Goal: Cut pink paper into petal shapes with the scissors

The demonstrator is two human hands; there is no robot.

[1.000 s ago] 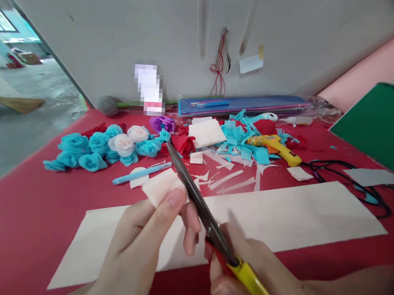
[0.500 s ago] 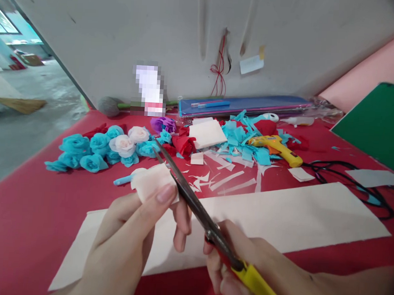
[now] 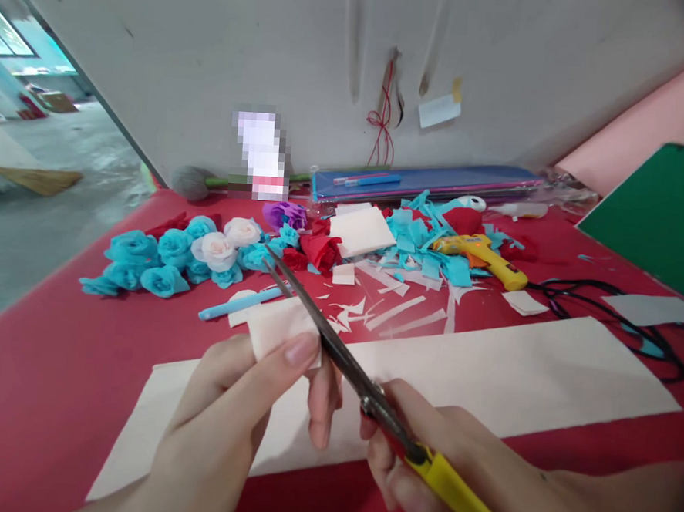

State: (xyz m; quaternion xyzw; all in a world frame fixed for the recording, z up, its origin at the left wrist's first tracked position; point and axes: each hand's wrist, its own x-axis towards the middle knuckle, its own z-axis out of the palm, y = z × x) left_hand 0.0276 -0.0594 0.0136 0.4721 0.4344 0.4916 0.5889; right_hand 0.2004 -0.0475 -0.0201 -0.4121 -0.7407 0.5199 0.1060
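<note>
My left hand [image 3: 233, 412] pinches a small white paper square [image 3: 283, 326] between thumb and fingers. In my right hand [image 3: 417, 446] are scissors [image 3: 347, 361] with yellow handles, their dark blades parted slightly and pointing up and left. The blades lie along the right edge of the square; I cannot tell whether they bite into it. Under both hands stretches a long white paper strip [image 3: 485, 373] on the red table [image 3: 32, 391]. A light blue pen [image 3: 228, 308] lies just behind the square.
Blue and white paper roses [image 3: 172, 249] sit at the left. White offcuts [image 3: 396, 313], a stack of white squares [image 3: 363, 233] and blue scraps [image 3: 418, 234] lie behind my hands. A yellow glue gun [image 3: 486, 261] with a black cable [image 3: 600, 287] is at right, before a green board [image 3: 662, 221].
My left hand and the paper square have shifted a little to the right, uncovering more of the pen. The scissors have moved slightly right and down, with their blades still parted.
</note>
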